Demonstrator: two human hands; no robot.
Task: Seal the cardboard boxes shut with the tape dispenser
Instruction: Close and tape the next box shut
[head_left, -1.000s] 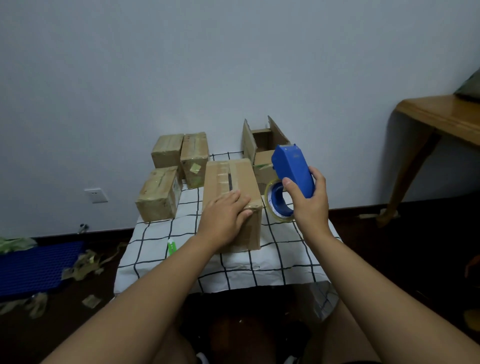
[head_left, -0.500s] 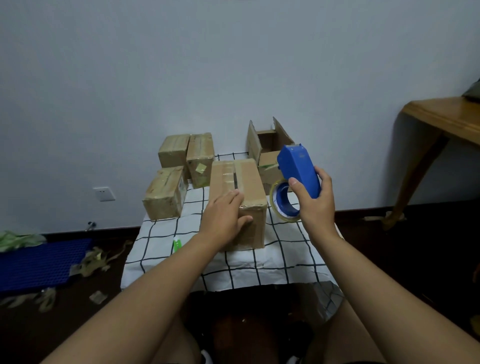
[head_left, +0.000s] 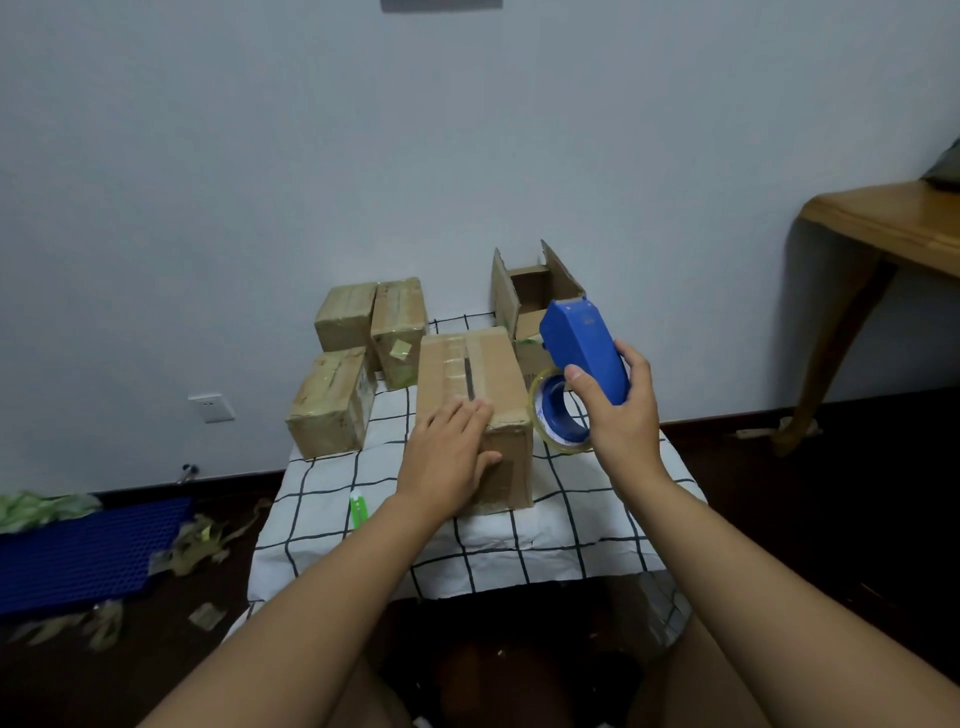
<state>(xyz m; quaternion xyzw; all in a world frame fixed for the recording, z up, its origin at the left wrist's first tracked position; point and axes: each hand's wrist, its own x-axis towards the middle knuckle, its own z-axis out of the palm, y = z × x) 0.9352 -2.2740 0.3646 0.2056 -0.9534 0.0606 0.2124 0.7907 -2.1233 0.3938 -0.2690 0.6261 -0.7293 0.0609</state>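
A long cardboard box lies in the middle of the checked tablecloth, its top flaps closed with a dark gap along the seam. My left hand rests on its near end, fingers flat on top and thumb against the front face. My right hand grips the blue tape dispenser just right of the box, held above the table with the tape roll hanging below. Behind the dispenser an open box stands with its flaps up.
Three taped boxes sit at the back left of the small table. A green-and-white utility knife lies left of my left wrist. A blue mat and tape scraps cover the floor at left; a wooden table stands at right.
The view has shifted slightly. My left hand has slid a little along the box's near end, and my right hand has kept the dispenser beside the box.
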